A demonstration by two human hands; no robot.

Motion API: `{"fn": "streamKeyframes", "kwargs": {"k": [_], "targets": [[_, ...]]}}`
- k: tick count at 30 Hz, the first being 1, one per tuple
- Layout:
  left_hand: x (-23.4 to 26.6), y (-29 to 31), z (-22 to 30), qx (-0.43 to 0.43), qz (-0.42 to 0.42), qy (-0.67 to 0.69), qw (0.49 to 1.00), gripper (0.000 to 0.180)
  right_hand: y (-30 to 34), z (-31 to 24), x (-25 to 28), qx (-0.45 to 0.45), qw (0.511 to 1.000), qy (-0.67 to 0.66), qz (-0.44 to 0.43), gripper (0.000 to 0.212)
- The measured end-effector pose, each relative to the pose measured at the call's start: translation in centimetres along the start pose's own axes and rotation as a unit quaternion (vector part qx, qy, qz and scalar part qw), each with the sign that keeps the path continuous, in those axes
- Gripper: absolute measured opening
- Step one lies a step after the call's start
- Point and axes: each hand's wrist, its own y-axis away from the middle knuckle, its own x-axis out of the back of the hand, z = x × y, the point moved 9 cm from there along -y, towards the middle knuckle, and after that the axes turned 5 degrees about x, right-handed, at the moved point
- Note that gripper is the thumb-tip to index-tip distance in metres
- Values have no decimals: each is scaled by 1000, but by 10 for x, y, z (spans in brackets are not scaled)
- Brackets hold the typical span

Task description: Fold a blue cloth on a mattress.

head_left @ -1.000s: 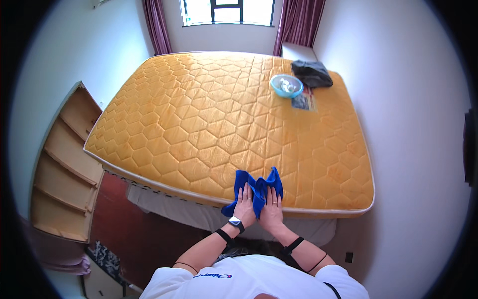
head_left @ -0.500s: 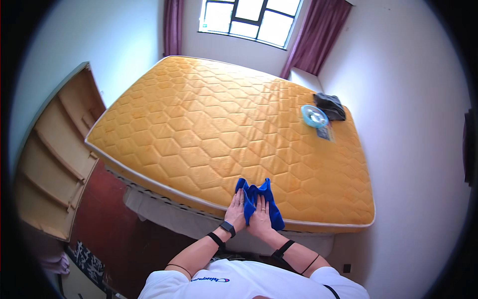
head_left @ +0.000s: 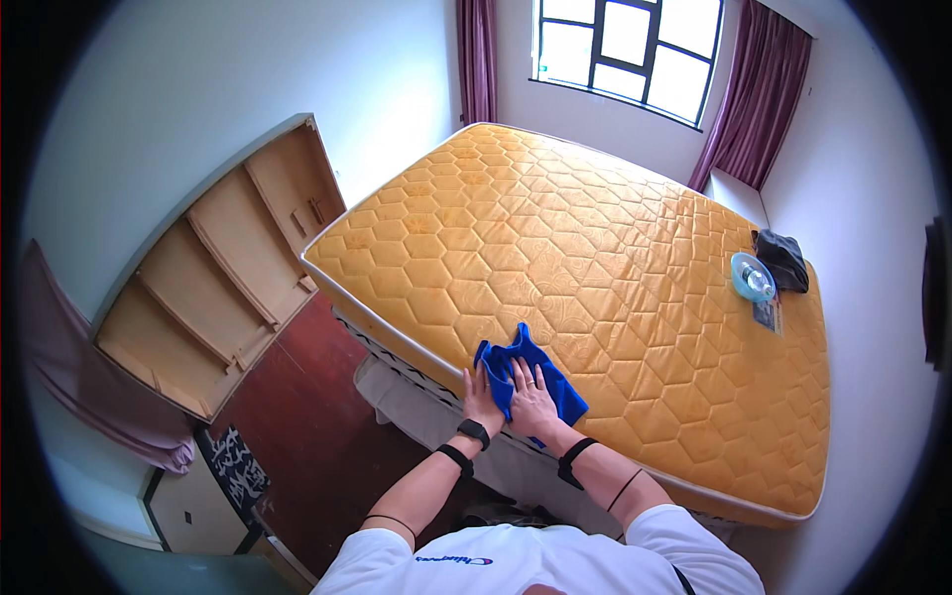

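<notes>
A blue cloth [head_left: 557, 379] lies crumpled on the near edge of a yellow quilted mattress [head_left: 654, 337], its far corner standing up a little. My right hand [head_left: 534, 399] lies flat on the cloth with its fingers stretched out and apart. Against the cloth's left side rests my left hand [head_left: 482, 402], fingers long and straight over the mattress edge, not curled round anything. Part of the cloth is hidden beneath my hands.
Toward the mattress's far right are a light blue bowl [head_left: 752, 277] and a dark bundled cloth [head_left: 781, 260]. A wooden panel [head_left: 213, 273] with slats leans on the left wall. Reddish flooring [head_left: 297, 397] shows between panel and bed. Purple curtains [head_left: 759, 109] flank the window.
The view has turned left, so the mattress appears farther right. Both hands and the cloth have shifted left along the mattress's near edge.
</notes>
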Motion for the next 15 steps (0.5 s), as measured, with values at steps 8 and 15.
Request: {"fn": "streamKeyframes", "kwargs": {"k": [8,15], "targets": [[-5,-1,11,48,-14,-78,996,71,36,0,13,18,998,-46,32,83],[3,52,113,52,-41,-13,998,69,130,35,13,24,995,-85,39,78]]}}
